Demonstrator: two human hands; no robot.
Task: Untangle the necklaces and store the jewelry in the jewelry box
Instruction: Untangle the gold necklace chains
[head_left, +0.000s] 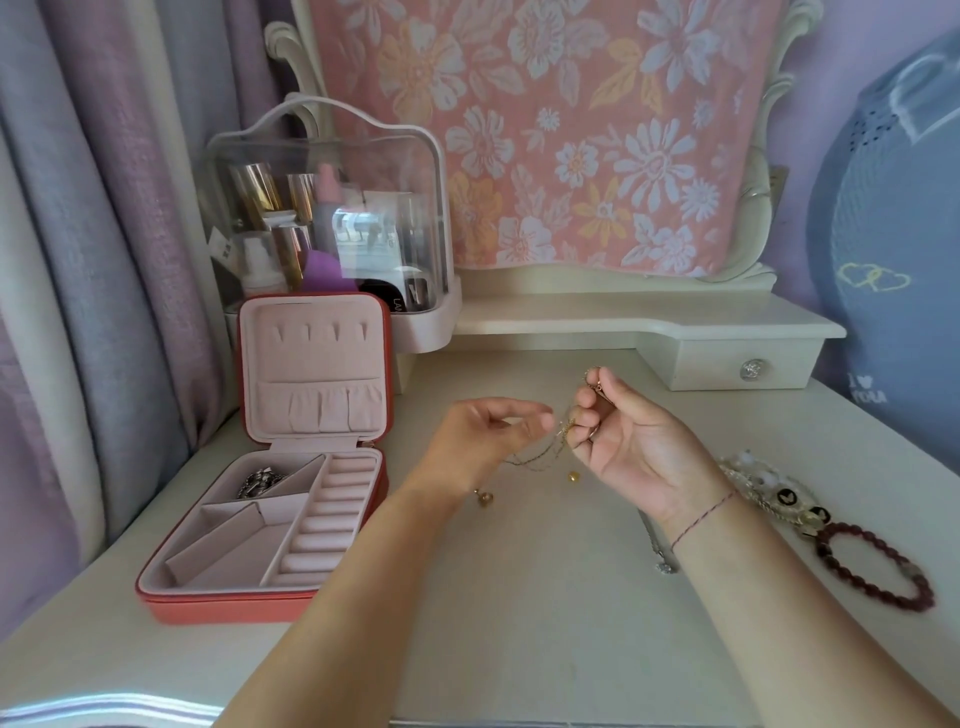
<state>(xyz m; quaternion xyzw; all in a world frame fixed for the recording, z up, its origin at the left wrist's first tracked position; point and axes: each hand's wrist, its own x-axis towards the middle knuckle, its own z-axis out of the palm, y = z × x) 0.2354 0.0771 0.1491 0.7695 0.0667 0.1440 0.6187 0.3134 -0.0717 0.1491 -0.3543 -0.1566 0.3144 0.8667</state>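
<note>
Tabletop (519, 597) centre: left hand (488, 431), right hand (634, 441) pinch necklaces (545, 454).

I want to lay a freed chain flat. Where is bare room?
Bare table at the front middle, and beyond the left hand and right hand toward the drawer. Crowded: right side by the red bracelet, and below the chains.

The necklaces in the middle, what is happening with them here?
A person is untangling thin chains above the table. The right hand grips the bunch, and the left hand pinches one strand. The jewelry box stands open at the left with one silver piece inside. A red bead bracelet lies at the right.
</note>
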